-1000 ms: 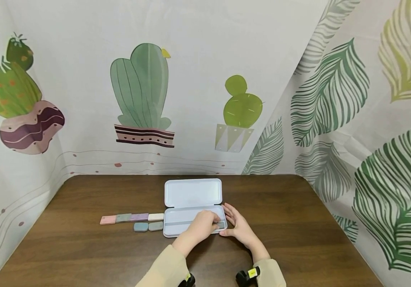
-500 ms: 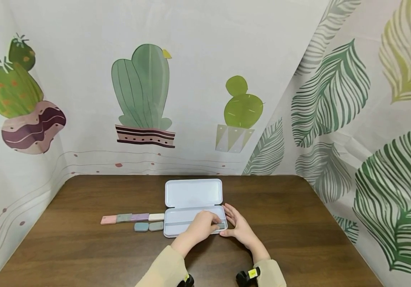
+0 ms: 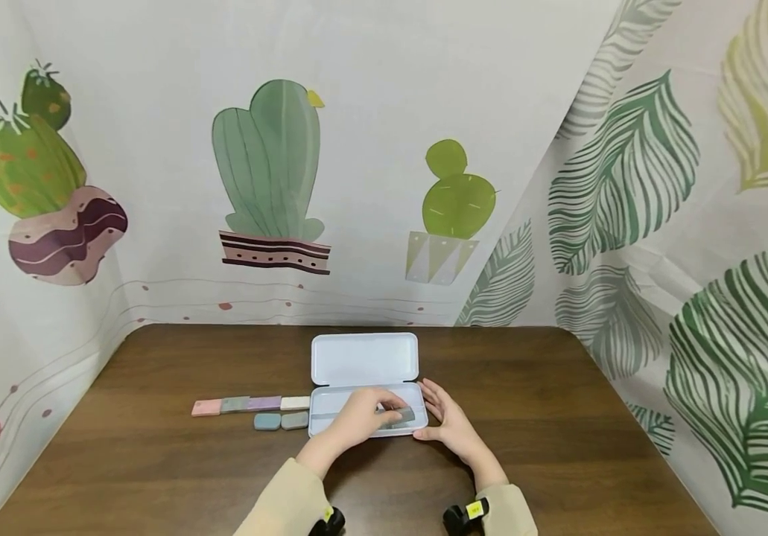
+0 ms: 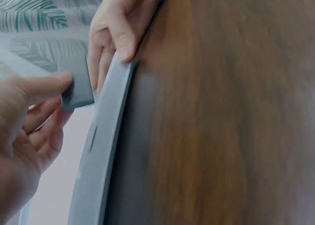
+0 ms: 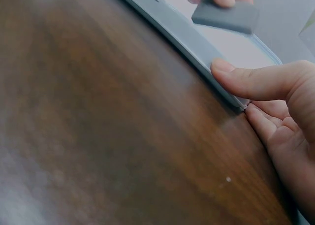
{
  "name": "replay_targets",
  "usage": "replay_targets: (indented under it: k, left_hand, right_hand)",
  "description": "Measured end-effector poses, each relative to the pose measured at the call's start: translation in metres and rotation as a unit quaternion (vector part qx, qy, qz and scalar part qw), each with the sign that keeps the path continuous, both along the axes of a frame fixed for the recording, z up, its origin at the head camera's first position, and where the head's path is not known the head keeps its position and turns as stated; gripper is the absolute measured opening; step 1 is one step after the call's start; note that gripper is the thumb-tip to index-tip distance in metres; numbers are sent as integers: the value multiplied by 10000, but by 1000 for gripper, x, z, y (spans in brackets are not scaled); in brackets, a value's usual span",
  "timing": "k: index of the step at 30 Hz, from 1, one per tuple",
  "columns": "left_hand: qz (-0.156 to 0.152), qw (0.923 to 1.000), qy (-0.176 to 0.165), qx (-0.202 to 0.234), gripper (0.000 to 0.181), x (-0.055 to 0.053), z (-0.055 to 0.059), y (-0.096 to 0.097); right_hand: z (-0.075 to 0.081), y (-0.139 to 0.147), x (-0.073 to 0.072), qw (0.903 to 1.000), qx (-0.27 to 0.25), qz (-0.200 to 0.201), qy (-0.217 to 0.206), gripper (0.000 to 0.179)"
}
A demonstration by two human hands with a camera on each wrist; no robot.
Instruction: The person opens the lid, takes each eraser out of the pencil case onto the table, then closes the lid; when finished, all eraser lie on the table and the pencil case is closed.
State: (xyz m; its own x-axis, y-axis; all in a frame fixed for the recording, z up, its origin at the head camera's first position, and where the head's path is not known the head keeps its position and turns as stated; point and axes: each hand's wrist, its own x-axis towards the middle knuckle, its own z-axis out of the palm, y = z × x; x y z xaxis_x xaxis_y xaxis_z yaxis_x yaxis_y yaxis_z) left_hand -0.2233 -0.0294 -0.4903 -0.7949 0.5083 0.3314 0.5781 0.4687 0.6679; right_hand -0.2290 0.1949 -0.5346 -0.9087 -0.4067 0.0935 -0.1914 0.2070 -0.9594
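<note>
My left hand [image 3: 357,418] pinches a small dark grey block [image 4: 77,84] between thumb and fingers. It holds the block just above the right part of an open pale blue pencil case [image 3: 330,402]. The case's lid [image 3: 365,359] is folded back away from me. At the case's right end, my right hand [image 3: 452,426] grips the corner. Its thumb lies on the front rim and its fingers bend round the end, as the right wrist view shows. The grey block [image 5: 226,17] appears tilted over the case there. My left fingers partly hide the case's inside.
Left of the case is a row of flat blocks: pink [image 3: 205,408], grey-green [image 3: 235,404], purple [image 3: 264,403] and white [image 3: 295,403]. In front of them lie a blue-grey block [image 3: 267,422] and a grey block [image 3: 294,420]. All lie on a brown wooden table [image 3: 558,447].
My left hand has lifted the dark grey block from the case's right part and drawn slightly left. My right hand keeps its hold on the case.
</note>
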Motion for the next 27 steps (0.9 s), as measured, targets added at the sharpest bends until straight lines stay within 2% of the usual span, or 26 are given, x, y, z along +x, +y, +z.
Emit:
replay_targets:
  k: [1, 4, 9, 14, 19, 22, 27]
  left_hand:
    - [33, 9999, -141, 50, 13, 0, 1, -2]
    - [118, 9995, -285, 109, 14, -1, 3, -11]
    - [74, 9994, -317, 79, 16, -2, 7, -34]
    - [-128, 9991, -388, -69, 17, -3, 14, -68]
    - [-233, 9973, -675, -186, 19, -6, 18, -105]
    - [-216, 9962, -803, -262, 19, -8, 19, -127]
    - [-4, 9943, -952, -473, 19, -9, 24, -163]
  right_hand:
    - [0, 0, 0, 10000, -5, -13, -5, 97]
    - [1, 1, 0, 10000, 6, -54, -2, 97]
    - [2, -1, 1, 10000, 21, -77, -6, 97]
    - [2, -2, 1, 10000, -41, -75, -19, 98]
    - [2, -3, 1, 10000, -24, -83, -35, 98]
    - [2, -2, 1, 9999, -28, -82, -59, 98]
    - [1, -1, 0, 9999, -39, -72, -78, 98]
